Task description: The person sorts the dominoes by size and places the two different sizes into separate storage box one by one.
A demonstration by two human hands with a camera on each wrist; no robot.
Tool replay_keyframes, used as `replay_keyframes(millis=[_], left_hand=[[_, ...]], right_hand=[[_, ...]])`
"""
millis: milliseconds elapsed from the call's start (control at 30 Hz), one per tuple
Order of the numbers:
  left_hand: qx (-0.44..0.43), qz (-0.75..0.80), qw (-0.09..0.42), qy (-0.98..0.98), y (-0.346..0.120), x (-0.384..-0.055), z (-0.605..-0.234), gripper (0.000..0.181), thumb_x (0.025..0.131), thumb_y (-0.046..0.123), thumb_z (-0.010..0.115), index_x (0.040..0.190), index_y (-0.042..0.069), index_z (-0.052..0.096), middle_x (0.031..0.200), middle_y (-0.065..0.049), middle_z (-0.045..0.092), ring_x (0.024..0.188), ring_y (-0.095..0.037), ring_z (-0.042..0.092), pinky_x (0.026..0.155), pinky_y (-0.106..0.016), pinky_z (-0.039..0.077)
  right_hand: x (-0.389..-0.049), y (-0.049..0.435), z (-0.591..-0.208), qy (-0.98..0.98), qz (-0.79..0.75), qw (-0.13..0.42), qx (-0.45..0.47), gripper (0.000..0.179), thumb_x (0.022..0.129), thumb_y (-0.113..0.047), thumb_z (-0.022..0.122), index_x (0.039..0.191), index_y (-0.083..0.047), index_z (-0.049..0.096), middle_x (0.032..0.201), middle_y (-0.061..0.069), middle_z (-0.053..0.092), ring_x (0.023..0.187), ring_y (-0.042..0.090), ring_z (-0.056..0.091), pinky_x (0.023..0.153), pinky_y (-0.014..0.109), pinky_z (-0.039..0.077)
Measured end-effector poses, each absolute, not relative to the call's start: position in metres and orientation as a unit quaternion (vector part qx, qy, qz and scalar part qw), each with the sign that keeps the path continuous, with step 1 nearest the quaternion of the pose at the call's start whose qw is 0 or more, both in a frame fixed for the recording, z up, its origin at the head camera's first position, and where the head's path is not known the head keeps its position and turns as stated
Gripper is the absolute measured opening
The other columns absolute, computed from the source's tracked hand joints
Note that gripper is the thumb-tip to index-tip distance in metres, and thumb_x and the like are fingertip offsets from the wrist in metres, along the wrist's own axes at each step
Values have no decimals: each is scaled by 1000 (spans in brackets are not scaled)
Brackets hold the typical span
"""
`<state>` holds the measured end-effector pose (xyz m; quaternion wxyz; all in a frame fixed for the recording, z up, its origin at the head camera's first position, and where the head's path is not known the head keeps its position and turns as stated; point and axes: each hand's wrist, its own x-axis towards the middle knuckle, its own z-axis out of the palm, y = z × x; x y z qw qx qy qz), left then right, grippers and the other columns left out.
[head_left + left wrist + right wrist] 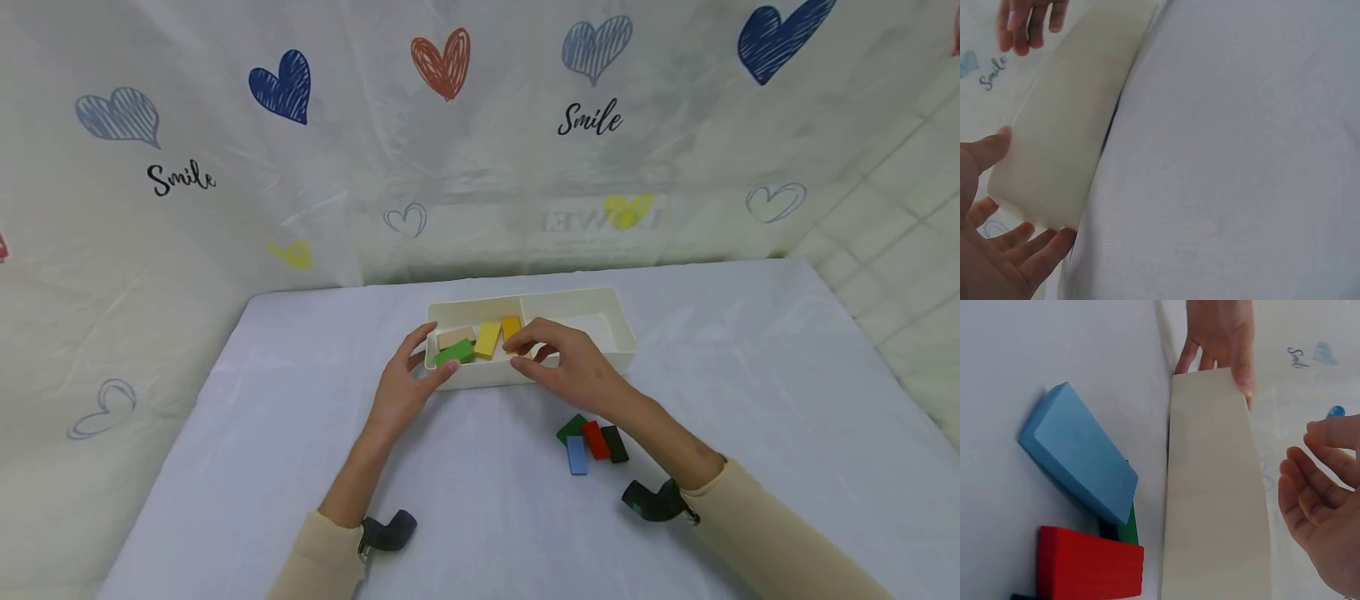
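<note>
A white two-compartment box stands across the table. My left hand holds its left end, thumb at the front rim and fingers round the end wall, as the left wrist view also shows. In the left compartment lie a beige block, a green block, a yellow block and an orange block. My right hand hovers over the divider, fingertips close by the orange block. In the right wrist view its fingers are loosely bent with nothing between them.
In front of the box, near my right forearm, lie a blue block, a red block, a black block and a dark green block, close together on the white tablecloth. A printed curtain hangs behind the table.
</note>
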<state>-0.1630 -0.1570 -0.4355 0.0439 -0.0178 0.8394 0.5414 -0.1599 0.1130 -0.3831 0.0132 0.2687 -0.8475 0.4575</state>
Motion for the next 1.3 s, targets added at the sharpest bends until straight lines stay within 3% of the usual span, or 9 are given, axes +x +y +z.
replay_keyframes(millis=[633,867,1300], left_hand=[[-17,540,43,840,-156,-164,-436,74,90,41,81,153,45,43,168,5,36,151,-31,46,110,-57,51],[-25,540,47,840,-157,-164,-435,74,90,40,81,153,45,43,169,4,35,151,-32,45,108,-56,52],[-28,543,49,838,-155,-165,-437,75,90,41,82,153,46,43,169,5,35,151,-32,45,108,-57,52]], right_hand=[[-146,139,-395,-857,442,7,265,19,96,-10,74,113,-18,74,109,-4,74,95,11,68,85,28,60],[-143,147,-397,-859,439,-10,264,18,97,-11,74,112,-20,74,109,2,75,93,11,68,85,28,60],[-137,164,-401,-869,421,-25,259,16,96,-10,75,108,-20,75,101,-6,73,91,9,66,82,27,59]])
